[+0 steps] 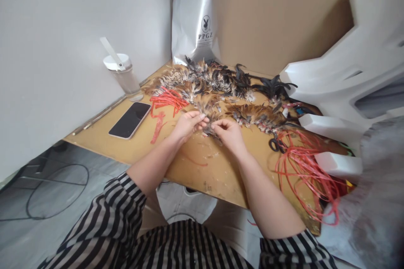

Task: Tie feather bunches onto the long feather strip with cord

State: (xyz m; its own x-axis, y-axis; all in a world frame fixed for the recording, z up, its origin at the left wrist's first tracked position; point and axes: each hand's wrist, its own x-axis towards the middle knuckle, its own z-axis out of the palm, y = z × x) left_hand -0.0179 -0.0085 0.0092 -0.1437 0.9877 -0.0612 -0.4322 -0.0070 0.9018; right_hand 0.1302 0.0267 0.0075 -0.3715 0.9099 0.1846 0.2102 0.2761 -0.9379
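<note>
At the middle of the table, my left hand pinches a small tuft of brownish-grey feathers between thumb and fingers. My right hand is closed at the right side of the same tuft, thumb and forefinger together; what sits between its fingertips is too small to make out. Just beyond lie rows of brown feather bundles and a larger heap of brown, black and white feathers. A bunch of red plastic string lies left of the feathers.
A phone and a lidded cup stand left on the wooden table. Behind is a silver bag. To the right are scissors, tangled red string and a large white moulded piece.
</note>
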